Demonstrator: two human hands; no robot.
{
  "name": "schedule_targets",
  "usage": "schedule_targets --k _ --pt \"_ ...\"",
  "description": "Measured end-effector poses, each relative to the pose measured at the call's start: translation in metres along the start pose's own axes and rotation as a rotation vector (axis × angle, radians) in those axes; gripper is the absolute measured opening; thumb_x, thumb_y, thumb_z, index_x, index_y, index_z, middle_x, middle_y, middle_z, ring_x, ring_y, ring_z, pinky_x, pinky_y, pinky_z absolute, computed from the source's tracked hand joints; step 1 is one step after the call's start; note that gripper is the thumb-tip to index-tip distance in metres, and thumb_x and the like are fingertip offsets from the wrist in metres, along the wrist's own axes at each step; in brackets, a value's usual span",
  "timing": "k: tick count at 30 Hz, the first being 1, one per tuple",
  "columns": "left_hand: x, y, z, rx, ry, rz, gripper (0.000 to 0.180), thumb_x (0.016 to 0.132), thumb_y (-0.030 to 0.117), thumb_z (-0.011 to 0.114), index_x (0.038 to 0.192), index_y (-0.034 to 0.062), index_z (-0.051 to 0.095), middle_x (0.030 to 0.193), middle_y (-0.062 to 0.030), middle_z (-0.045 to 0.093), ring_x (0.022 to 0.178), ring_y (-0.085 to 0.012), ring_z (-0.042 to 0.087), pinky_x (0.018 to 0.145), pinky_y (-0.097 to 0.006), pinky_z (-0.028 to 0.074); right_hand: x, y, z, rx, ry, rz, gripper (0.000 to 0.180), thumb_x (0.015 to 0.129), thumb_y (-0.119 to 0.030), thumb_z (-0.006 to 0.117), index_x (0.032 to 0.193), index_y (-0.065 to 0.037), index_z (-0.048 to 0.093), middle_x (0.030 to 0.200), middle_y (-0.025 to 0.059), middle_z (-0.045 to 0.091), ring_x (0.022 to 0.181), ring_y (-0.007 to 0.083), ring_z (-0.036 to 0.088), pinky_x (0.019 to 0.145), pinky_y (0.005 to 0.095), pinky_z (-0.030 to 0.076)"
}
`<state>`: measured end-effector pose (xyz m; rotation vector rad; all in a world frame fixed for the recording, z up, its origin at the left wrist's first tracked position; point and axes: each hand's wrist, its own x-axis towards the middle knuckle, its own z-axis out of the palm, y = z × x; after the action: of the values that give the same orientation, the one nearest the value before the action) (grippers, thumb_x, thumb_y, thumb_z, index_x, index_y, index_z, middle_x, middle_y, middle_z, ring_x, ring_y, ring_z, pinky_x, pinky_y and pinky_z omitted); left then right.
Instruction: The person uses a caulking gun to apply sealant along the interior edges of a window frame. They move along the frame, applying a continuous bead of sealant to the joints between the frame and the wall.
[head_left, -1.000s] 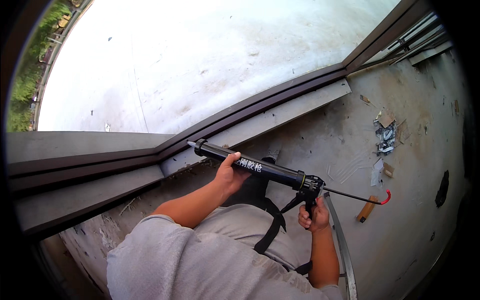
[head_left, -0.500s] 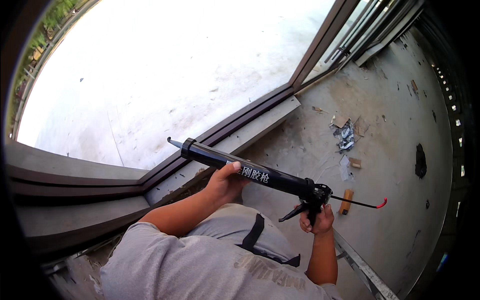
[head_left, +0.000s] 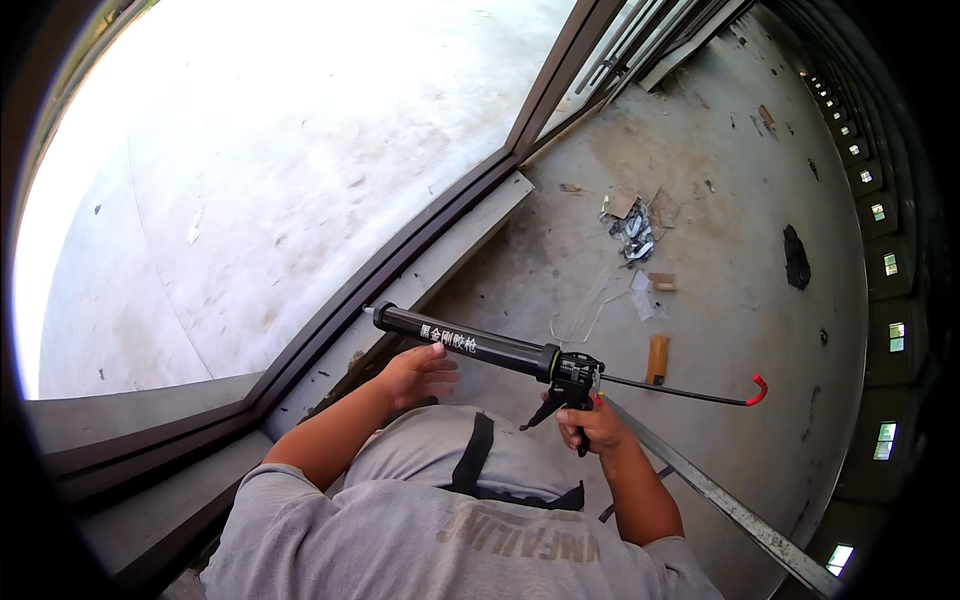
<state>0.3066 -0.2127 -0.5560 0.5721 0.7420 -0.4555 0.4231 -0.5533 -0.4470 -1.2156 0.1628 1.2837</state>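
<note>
A long black caulking gun (head_left: 475,346) with pale lettering lies slantwise before me, its nozzle end up and to the left. My right hand (head_left: 592,428) is wrapped round its handle, with the trigger lever sticking out to the left of the fingers. Behind the handle runs a thin rod (head_left: 672,391) that ends in a red hook. Just under the barrel, my left hand (head_left: 420,374) has its fingers stretched out and grips nothing; whether the fingertips touch the barrel I cannot tell. The nozzle's tip reaches in front of the dark window frame.
Brown window framing (head_left: 400,262) and a pale sill (head_left: 470,235) run up diagonally past the nozzle. A metal rail (head_left: 740,515) slants beside my right arm. Crumpled silvery scraps (head_left: 632,232), a tan block (head_left: 657,360) and a dark patch (head_left: 796,258) are on the concrete floor.
My left hand has let go of the barrel and dropped slightly below it with its fingers extended. The right hand keeps its hold on the handle. The whole view has swung.
</note>
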Motion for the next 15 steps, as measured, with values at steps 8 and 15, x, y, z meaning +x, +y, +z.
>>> schedule_targets --k 8,15 --pt "-0.005 0.013 -0.122 0.291 0.395 0.125 0.038 0.091 0.03 0.071 0.115 0.0025 0.057 0.104 -0.0131 0.066 0.088 -0.0242 0.067 0.079 -0.038 0.057 0.096 0.017 -0.025 0.288 0.44 -0.085 0.028 0.09 -0.019 0.074 0.074 -0.013 0.052 0.057 -0.0004 0.048 0.043 0.0144 0.048 0.042 0.0346 0.04" --pt "-0.055 -0.007 -0.231 0.143 0.834 0.125 0.026 0.091 0.023 0.069 0.104 0.0042 0.055 0.091 -0.0104 0.063 0.069 -0.0214 0.066 0.055 -0.033 0.052 0.161 -0.026 -0.076 0.585 0.574 -0.167 0.029 0.095 -0.026 0.067 0.077 -0.018 0.047 0.06 -0.0052 0.043 0.048 0.0115 0.039 0.048 0.031 0.036"
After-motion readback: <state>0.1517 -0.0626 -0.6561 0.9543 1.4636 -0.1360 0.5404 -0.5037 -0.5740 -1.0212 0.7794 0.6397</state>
